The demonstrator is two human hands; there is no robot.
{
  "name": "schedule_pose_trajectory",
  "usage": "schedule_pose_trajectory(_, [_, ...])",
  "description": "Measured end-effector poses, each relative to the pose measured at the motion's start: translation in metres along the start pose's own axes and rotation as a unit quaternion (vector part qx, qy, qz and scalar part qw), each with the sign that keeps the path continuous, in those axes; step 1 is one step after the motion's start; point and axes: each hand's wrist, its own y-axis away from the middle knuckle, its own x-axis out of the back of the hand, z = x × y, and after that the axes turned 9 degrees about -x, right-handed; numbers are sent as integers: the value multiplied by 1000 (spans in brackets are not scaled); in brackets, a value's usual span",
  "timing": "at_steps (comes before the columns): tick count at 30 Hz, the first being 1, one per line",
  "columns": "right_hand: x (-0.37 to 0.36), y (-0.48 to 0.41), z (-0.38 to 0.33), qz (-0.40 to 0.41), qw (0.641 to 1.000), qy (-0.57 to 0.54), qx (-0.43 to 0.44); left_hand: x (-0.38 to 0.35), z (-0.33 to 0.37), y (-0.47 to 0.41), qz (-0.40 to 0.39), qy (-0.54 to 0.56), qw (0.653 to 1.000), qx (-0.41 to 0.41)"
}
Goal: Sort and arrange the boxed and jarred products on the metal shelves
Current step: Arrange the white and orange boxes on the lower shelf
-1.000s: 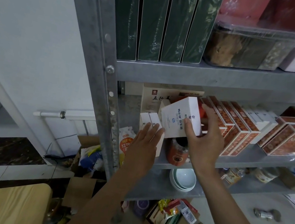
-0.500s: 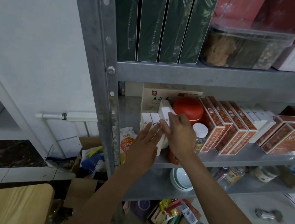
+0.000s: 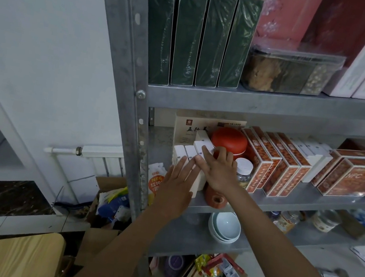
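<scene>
Both hands reach to the middle metal shelf, where a row of small white boxes stands upright near the left post. The left hand is flat and open, its fingers stretched against the front of these boxes, and it grips nothing. The right hand lies with spread fingers on the top of the rightmost white box; it presses but does not close around it. Just behind the right hand stands a red jar, and beside it a small bottle with a white cap. To the right, orange boxes stand in a row. On the shelf above stand four dark green boxes.
</scene>
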Motion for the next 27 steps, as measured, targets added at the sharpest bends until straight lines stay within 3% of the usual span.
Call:
schedule_pose_trajectory(4, [8, -7, 11, 74, 996, -50, -21, 17, 0, 2, -2, -45, 999, -26])
schedule_pose_trajectory(7, [15, -14, 17, 91, 994, 48, -27, 41, 9, 3, 138, -116, 983, -40])
schedule_pose_trajectory(10, [18, -19, 14, 96, 992, 85, -12, 59, 10, 8, 317, -161, 934, -46])
schedule_pose_trajectory(14, [26, -31, 8, 107, 988, 107, -5, 73, -3, 20, 421, -214, 881, -11])
schedule_pose_trajectory(19, [36, -54, -5, 58, 997, 12, -52, 68, -35, 25, 431, -266, 858, 78])
schedule_pose_trajectory(27, [28, -100, -23, 42, 991, 109, -69, 53, -60, 13, 462, -287, 838, 43])
